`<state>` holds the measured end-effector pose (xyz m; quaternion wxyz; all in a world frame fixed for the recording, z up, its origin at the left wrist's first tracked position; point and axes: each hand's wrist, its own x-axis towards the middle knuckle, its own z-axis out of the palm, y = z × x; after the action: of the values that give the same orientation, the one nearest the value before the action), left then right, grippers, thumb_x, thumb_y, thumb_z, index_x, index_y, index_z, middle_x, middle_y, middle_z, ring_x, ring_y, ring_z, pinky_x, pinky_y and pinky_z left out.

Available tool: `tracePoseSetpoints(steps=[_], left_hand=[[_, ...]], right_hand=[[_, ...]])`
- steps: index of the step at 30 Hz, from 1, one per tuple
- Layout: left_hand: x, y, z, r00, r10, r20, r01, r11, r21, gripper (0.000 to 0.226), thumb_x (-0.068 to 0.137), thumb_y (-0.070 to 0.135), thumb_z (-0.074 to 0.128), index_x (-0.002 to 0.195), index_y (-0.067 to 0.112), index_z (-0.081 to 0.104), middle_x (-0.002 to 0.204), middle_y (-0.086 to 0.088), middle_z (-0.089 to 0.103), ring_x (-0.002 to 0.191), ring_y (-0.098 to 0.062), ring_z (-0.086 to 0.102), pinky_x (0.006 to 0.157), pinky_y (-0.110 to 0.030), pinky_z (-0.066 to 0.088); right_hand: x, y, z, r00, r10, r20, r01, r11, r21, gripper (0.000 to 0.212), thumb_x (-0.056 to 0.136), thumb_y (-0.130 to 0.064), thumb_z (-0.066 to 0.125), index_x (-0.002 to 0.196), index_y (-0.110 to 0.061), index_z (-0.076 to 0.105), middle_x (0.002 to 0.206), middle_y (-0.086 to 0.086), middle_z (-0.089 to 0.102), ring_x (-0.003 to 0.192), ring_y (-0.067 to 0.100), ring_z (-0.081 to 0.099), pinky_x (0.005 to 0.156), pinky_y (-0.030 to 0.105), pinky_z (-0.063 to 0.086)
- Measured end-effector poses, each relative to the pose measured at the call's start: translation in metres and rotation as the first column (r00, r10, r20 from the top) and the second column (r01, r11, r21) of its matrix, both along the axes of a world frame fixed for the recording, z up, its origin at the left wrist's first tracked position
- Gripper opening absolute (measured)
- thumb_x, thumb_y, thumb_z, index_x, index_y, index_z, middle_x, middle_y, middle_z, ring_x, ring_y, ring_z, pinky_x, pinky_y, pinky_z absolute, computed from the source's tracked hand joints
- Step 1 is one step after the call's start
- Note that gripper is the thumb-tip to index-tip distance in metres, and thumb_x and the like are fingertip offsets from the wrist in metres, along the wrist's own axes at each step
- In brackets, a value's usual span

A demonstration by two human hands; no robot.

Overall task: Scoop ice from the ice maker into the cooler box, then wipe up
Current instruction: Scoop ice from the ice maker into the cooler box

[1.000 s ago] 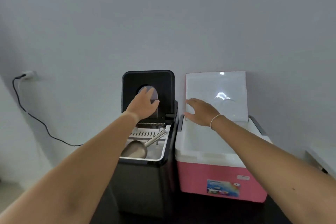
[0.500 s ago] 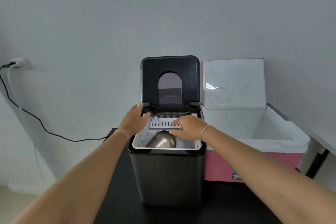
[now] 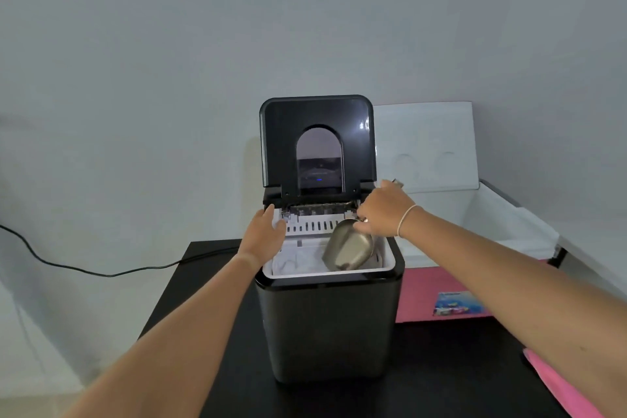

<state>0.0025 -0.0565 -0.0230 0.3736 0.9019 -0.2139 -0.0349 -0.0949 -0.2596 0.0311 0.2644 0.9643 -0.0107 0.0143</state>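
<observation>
A black ice maker [image 3: 325, 326] stands on a black table with its lid [image 3: 317, 142] raised upright. Ice [image 3: 295, 263] lies in its white basket. My right hand [image 3: 383, 210] is shut on the handle of a metal scoop [image 3: 349, 249], whose bowl tilts down into the basket on the right side. My left hand [image 3: 264, 236] rests open on the basket's left rim, fingers apart. To the right stands the pink cooler box [image 3: 427, 295] with a white inside and its white lid [image 3: 427, 146] leaning open against the wall.
The black table [image 3: 210, 332] ends just left of the ice maker. A black power cable [image 3: 84, 270] runs from the wall to the table's back edge. A pink cloth [image 3: 563, 390] lies at the table's right front. A grey wall is close behind.
My right hand has closed on the scoop's handle and lifted it, tipping the bowl downward into the basket. My left hand stays on the left rim. The view came nearer.
</observation>
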Motion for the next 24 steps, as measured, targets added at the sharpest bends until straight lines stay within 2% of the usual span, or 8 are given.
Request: tracePoseSetpoints(steps=[4, 8, 12, 15, 17, 20, 22, 24], left_hand=[[-0.001, -0.002, -0.005, 1.0, 0.017, -0.008, -0.017, 0.999, -0.034, 0.053, 0.1, 0.017, 0.03, 0.149, 0.007, 0.015, 0.156, -0.008, 0.021, 0.14, -0.022, 0.026, 0.111, -0.029, 0.022], [-0.003, -0.001, -0.006, 0.999, 0.042, -0.006, -0.043, 0.995, -0.086, 0.051, 0.099, 0.009, 0.028, 0.149, 0.005, 0.015, 0.146, -0.009, 0.038, 0.101, -0.013, 0.053, 0.084, -0.019, 0.032], [-0.003, -0.002, -0.009, 0.998, 0.062, -0.019, -0.064, 0.991, -0.114, 0.05, 0.099, 0.008, 0.027, 0.148, 0.004, 0.018, 0.145, -0.008, 0.04, 0.111, -0.017, 0.049, 0.084, -0.014, 0.029], [-0.001, -0.001, -0.01, 0.997, 0.069, -0.021, -0.072, 0.988, -0.134, 0.05, 0.098, 0.008, 0.027, 0.148, 0.005, 0.021, 0.147, -0.008, 0.038, 0.117, -0.016, 0.048, 0.09, -0.017, 0.031], [-0.003, 0.0, -0.008, 0.996, 0.078, -0.037, -0.082, 0.989, -0.125, 0.049, 0.099, 0.008, 0.026, 0.147, 0.005, 0.022, 0.145, -0.008, 0.041, 0.126, -0.019, 0.044, 0.098, -0.02, 0.03], [-0.005, -0.001, -0.006, 0.997, 0.075, -0.018, -0.076, 0.991, -0.106, 0.044, 0.099, 0.008, 0.027, 0.142, -0.001, 0.03, 0.116, 0.004, 0.05, 0.103, -0.008, 0.048, 0.11, -0.025, 0.027], [-0.002, -0.003, -0.004, 0.993, 0.104, 0.06, -0.098, 0.991, -0.085, 0.045, 0.099, 0.009, 0.029, 0.143, 0.0, 0.029, 0.125, 0.004, 0.042, 0.112, -0.012, 0.043, 0.113, -0.036, 0.028], [-0.001, -0.003, -0.005, 0.991, 0.108, 0.084, -0.103, 0.993, -0.066, 0.046, 0.099, 0.011, 0.03, 0.144, 0.002, 0.028, 0.145, -0.011, 0.038, 0.131, -0.027, 0.039, 0.111, -0.036, 0.028]], right_hand=[[-0.001, 0.01, 0.014, 0.996, -0.091, 0.015, 0.092, 0.987, -0.133, 0.038, 0.095, -0.029, 0.035, 0.06, -0.018, 0.044, 0.059, -0.004, 0.042, 0.063, 0.015, 0.043, 0.076, 0.033, 0.025], [0.006, 0.035, -0.002, 0.981, -0.193, 0.015, 0.193, 0.971, -0.142, 0.03, 0.096, -0.017, 0.034, 0.071, -0.019, 0.05, 0.065, -0.003, 0.048, 0.068, 0.016, 0.044, 0.087, 0.033, 0.03], [0.012, 0.033, -0.02, 0.971, -0.238, -0.014, 0.237, 0.97, -0.062, 0.026, 0.096, -0.015, 0.036, 0.1, -0.02, 0.062, 0.072, -0.002, 0.055, 0.072, 0.018, 0.046, 0.089, 0.033, 0.029], [0.013, 0.037, -0.038, 0.965, -0.251, -0.074, 0.25, 0.968, -0.032, 0.025, 0.097, -0.014, 0.036, 0.093, -0.02, 0.061, 0.077, -0.002, 0.056, 0.068, 0.019, 0.043, 0.085, 0.033, 0.025], [0.016, 0.04, -0.047, 0.965, -0.244, -0.099, 0.245, 0.97, -0.006, 0.032, 0.098, -0.018, 0.036, 0.07, -0.017, 0.052, 0.068, -0.002, 0.047, 0.069, 0.018, 0.042, 0.085, 0.032, 0.023], [0.022, 0.037, -0.051, 0.966, -0.223, -0.13, 0.233, 0.97, 0.068, 0.041, 0.098, -0.028, 0.035, 0.059, -0.019, 0.036, 0.061, -0.003, 0.036, 0.068, 0.018, 0.039, 0.089, 0.032, 0.026], [0.024, 0.033, -0.053, 0.965, -0.222, -0.138, 0.236, 0.967, 0.092, 0.039, 0.098, -0.031, 0.035, 0.061, -0.02, 0.042, 0.062, -0.004, 0.041, 0.078, 0.018, 0.044, 0.093, 0.033, 0.028], [0.023, 0.031, -0.054, 0.963, -0.226, -0.145, 0.242, 0.964, 0.107, 0.034, 0.098, -0.032, 0.034, 0.071, -0.02, 0.05, 0.066, -0.004, 0.046, 0.079, 0.018, 0.045, 0.092, 0.033, 0.028]])
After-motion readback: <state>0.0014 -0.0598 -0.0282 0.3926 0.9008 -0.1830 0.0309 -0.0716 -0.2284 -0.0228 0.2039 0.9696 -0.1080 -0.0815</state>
